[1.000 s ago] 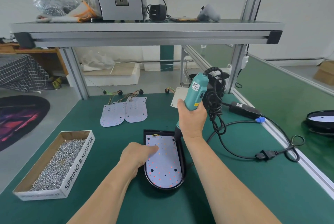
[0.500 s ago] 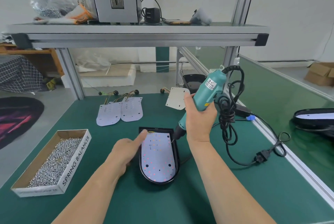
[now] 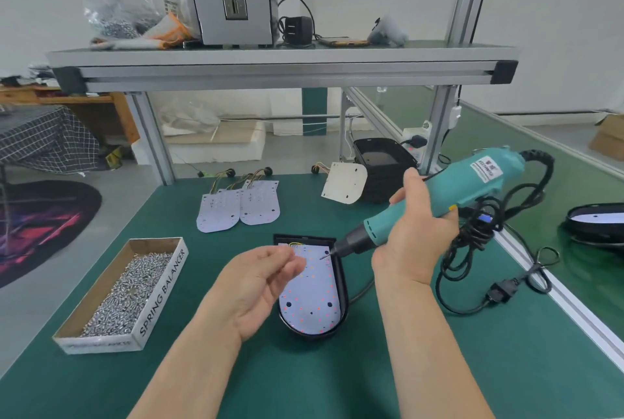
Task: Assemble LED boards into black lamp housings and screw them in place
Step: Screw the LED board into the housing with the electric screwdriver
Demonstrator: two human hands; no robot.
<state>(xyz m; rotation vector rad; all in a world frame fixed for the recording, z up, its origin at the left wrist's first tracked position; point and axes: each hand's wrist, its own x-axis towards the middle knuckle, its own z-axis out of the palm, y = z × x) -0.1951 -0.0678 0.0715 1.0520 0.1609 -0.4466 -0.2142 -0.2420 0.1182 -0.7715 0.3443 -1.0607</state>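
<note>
A black lamp housing (image 3: pixel 342 287) lies on the green mat with a white LED board (image 3: pixel 312 297) seated inside it. My right hand (image 3: pixel 412 239) grips a teal electric screwdriver (image 3: pixel 439 192), tilted so its bit points down-left and hovers over the board's upper right corner. My left hand (image 3: pixel 256 283) is lifted above the board's left side, palm turned up, thumb against curled fingertips close to the bit. Whether something small sits between those fingers is too small to tell.
A cardboard box of screws (image 3: pixel 162 297) sits at the left. Two loose LED boards (image 3: pixel 239 206) lie behind, and another board (image 3: pixel 344 184) leans on stacked black housings (image 3: pixel 381 162). The screwdriver cable (image 3: pixel 472 249) coils at the right, near an assembled lamp (image 3: pixel 597 221).
My left hand came off the board and turned palm up with fingers curled. My right hand raised the screwdriver off the board and tilted it from upright to a slant.
</note>
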